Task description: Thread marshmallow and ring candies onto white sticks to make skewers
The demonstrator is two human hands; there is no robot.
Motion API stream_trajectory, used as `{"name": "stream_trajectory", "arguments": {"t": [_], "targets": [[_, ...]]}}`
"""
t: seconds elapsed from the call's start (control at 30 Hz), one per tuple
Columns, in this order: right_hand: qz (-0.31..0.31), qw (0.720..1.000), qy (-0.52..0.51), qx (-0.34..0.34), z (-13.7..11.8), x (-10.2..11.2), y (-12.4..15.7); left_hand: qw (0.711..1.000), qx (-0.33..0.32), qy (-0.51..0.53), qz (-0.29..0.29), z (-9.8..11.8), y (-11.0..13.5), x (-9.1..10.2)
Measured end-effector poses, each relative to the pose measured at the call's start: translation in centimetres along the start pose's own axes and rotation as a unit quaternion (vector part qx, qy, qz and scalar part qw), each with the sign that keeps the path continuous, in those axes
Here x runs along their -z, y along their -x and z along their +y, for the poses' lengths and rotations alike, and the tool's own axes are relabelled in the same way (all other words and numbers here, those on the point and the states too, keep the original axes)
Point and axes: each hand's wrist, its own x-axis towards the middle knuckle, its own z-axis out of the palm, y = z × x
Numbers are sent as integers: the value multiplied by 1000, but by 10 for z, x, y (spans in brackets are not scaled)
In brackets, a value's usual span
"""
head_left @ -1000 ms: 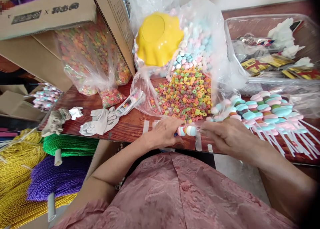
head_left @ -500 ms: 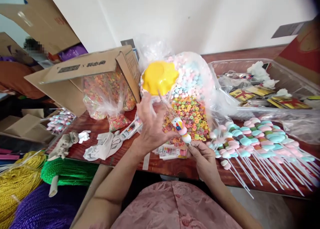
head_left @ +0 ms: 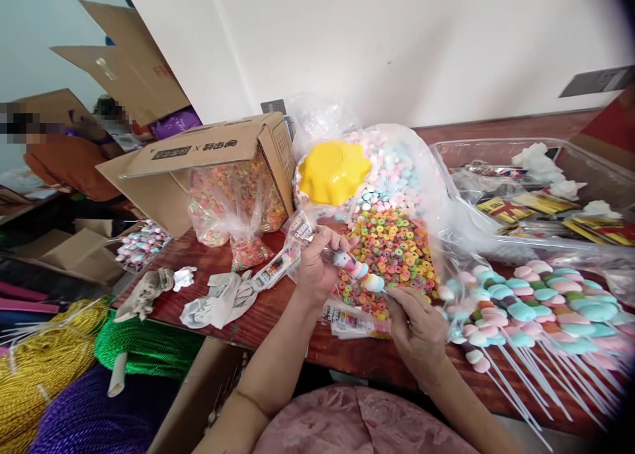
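A marshmallow skewer (head_left: 364, 273), with pink, white and blue pieces, slants between my two hands above the candy rings. My left hand (head_left: 320, 263) is closed at its upper left end, where a clear printed wrapper (head_left: 300, 229) sticks out above the fingers. How far the wrapper covers the skewer is unclear. My right hand (head_left: 417, 325) pinches the skewer's lower end; the stick is mostly hidden by the fingers. Beneath them lies a heap of colourful candy rings (head_left: 397, 249). Flat printed wrappers (head_left: 347, 320) rest on the table just below the skewer.
Finished marshmallow skewers (head_left: 540, 302) lie at right. Behind are a bag of marshmallows (head_left: 397, 166), a yellow scalloped bowl (head_left: 335, 171) and a clear plastic bin (head_left: 536, 239). An open carton (head_left: 278, 169) with bagged candy stands at left, near white gloves (head_left: 215, 302). A co-worker (head_left: 74, 166) is far left.
My left hand, spread open before, has come down and closed at the skewer's upper end. My right hand keeps its pinch. The view has shifted, so the table sits lower and further right.
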Motion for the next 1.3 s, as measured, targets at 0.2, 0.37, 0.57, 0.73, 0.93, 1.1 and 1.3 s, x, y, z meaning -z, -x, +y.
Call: {"name": "stream_trajectory", "arguments": {"t": [0.2,0.37,0.57,0.73,0.93,1.1,1.3], "targets": [[-123,869,-323,-355,-20,-14,-2,996,-6,91,10,2,0,13],[-202,826,-356,-387,-31,-22,1,997,-11,81,-3,7,3,18],[-44,998,-43,-31,-18,-17,6,1000,-1,-28,-9,6,8,25],[-43,981,108,157,-7,-16,9,999,40,24,28,0,7,30],[-44,992,80,85,-7,-22,8,997,49,53,13,-9,13,30],[-182,974,-66,-114,-8,-24,3,992,87,86,-13,-3,12,38],[-266,897,-205,-287,-11,-22,-2,994,97,10,-54,-4,11,52]]}}
